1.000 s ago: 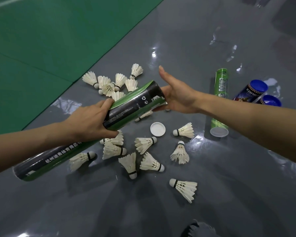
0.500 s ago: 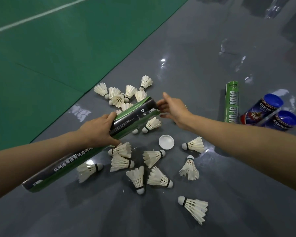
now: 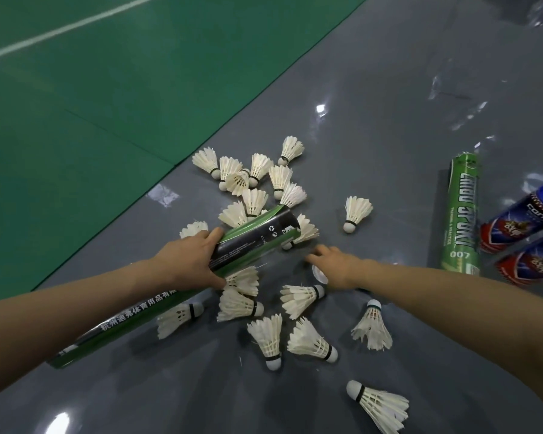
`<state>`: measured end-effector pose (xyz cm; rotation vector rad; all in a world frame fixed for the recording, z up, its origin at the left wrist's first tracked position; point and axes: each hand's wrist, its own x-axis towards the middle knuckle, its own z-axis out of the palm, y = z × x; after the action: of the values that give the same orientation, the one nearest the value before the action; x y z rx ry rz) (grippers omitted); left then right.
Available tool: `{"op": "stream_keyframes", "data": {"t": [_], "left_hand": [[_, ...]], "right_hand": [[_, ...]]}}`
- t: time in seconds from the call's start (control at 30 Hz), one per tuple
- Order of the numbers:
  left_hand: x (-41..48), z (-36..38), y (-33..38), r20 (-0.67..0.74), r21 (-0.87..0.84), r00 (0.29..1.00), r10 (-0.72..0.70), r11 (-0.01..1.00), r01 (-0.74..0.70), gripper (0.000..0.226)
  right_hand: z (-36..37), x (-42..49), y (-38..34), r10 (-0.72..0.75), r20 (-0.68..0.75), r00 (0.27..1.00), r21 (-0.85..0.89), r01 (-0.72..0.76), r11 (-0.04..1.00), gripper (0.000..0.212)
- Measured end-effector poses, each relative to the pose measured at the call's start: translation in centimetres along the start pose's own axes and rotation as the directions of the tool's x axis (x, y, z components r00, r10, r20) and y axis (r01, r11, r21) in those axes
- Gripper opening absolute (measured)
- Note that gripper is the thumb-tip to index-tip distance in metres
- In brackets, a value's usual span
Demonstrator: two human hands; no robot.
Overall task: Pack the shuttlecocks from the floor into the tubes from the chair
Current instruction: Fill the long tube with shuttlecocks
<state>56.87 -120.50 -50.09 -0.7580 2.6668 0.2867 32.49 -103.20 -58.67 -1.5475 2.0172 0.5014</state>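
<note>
Floor: glossy grey court surround beside green matting.
Nearest shuttlecock: white feathered shuttlecock lying at the tube mouth, up and left of the right fingertips.
Tube: long black-and-green cardboard tube, axis slanting up-right, clasped by left hand.
Right hand: nearer, fingers loosely spread, empty.

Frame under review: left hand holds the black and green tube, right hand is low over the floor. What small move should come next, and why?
Probably the right hand should close its fingers on the shuttlecock lying just past the tube mouth. It seems empty and spread, that shuttlecock is nearest its fingertips, and the left hand already holds the open end pointed that way.
</note>
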Motion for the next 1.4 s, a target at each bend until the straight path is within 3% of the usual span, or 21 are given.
{"op": "stream_keyframes", "data": {"t": [0.13,0.2,0.27,0.33,0.37,0.4,0.47,0.63,0.9,0.97,1.13,1.27,1.4], "left_hand": [[0.4,-0.4,0.0,-0.039,-0.024,0.999,0.003,1.000,-0.004,0.093],[0.3,-0.7,-0.1,-0.051,-0.034,0.999,0.007,0.999,-0.009,0.092],[0.1,-0.8,-0.4,-0.064,-0.052,0.998,0.010,0.999,-0.014,0.091],[-0.1,-0.9,-0.7,-0.072,-0.081,0.997,0.008,0.997,-0.013,0.092],[-0.2,-1.0,-0.8,-0.079,-0.093,0.997,0.008,0.996,-0.015,0.091],[-0.3,-1.2,-0.8,-0.091,-0.105,0.996,0.008,0.994,-0.017,0.091],[-0.4,-1.8,-0.8,-0.126,-0.135,0.992,0.004,0.991,-0.021,0.088],[-0.6,-3.7,-0.4,-0.255,-0.192,0.967,0.025,0.978,-0.076,0.081],[-1.7,-4.0,0.6,-0.311,-0.181,0.948,0.063,0.976,-0.125,0.084],[-1.9,-3.9,0.7,-0.299,-0.171,0.951,0.076,0.977,-0.132,0.084],[-1.8,-5.4,0.8,-0.286,-0.019,0.951,0.119,0.991,-0.130,0.099],[-2.0,-5.9,2.0,-0.289,-0.007,0.952,0.100,0.994,-0.106,0.094],[-1.8,-5.5,3.6,-0.306,0.029,0.941,0.147,0.989,-0.145,0.088]], "right_hand": [[0.5,-0.3,0.6,0.038,-0.075,0.996,0.081,-0.032,0.996,0.061],[-0.4,-0.8,1.0,0.129,-0.164,0.978,0.281,-0.079,0.957,0.062],[-3.1,-1.2,1.3,0.299,-0.286,0.910,0.651,-0.044,0.758,0.054],[-7.2,-1.9,0.9,0.398,-0.310,0.863,0.916,0.158,0.369,0.035],[-9.1,-2.3,0.5,0.403,-0.299,0.865,0.951,0.237,0.196,0.029],[-10.6,-2.7,0.2,0.390,-0.301,0.870,0.953,0.289,0.091,0.027],[-12.5,-3.5,-1.1,0.324,-0.345,0.881,0.933,0.359,0.017,0.026],[-13.8,-4.1,-3.9,0.158,-0.461,0.873,0.881,0.429,0.197,0.039],[-14.6,-6.0,-5.4,0.180,-0.512,0.840,0.859,0.505,0.086,0.032],[-14.4,-6.6,-5.7,0.181,-0.531,0.828,0.847,0.508,0.158,0.036],[-13.5,-7.7,-5.8,0.208,-0.557,0.804,0.823,0.502,0.267,0.056],[-13.9,-8.0,-5.7,0.236,-0.596,0.768,0.793,0.515,0.326,0.046],[-12.8,-8.4,-5.6,0.394,-0.627,0.672,0.778,0.517,0.357,0.040]]}}
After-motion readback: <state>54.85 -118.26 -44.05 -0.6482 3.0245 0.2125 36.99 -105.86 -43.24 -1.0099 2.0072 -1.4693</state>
